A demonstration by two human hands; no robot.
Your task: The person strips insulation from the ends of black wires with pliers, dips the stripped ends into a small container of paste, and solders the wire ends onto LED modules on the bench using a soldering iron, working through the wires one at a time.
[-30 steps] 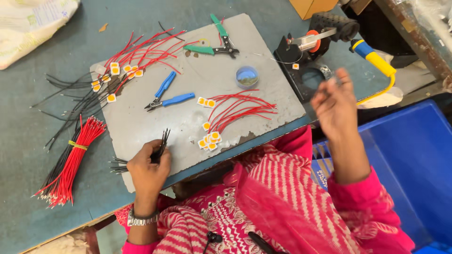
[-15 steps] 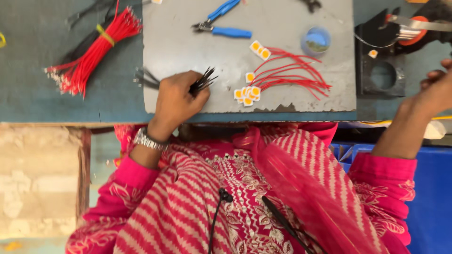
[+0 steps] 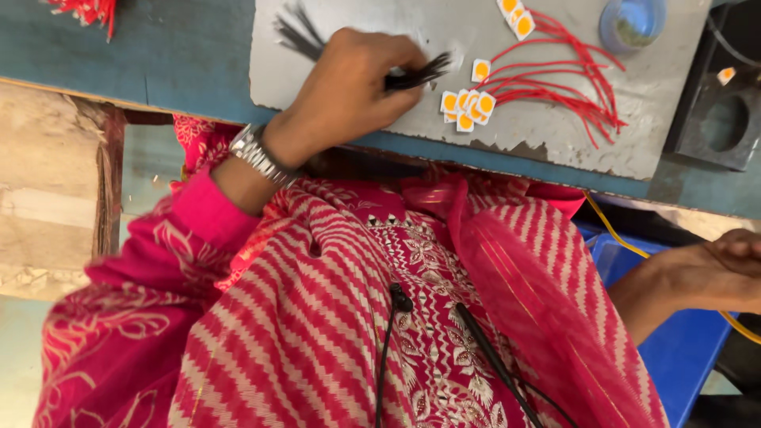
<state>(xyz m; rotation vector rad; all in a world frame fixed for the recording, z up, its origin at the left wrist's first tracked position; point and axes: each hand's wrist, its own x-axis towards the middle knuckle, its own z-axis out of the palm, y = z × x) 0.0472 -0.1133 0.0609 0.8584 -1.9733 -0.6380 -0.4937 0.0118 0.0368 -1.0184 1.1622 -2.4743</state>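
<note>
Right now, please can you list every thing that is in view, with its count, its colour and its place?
black wires: one bundle, black, on the grey board, held in the grip of the left hand
red wires: one loose group, red, on the board to the right of the left hand
square tags: several, white with orange centres, at the ends of the red wires
round container: one, blue, top right of the board
grey board: one, grey, on the teal table
table: one, teal, top of view
black block: one, black with a round hole, far right
blue bin: one, blue, lower right
wristwatch: one, silver, left wrist
left hand: on the board
right hand: far right, above the bin
</note>
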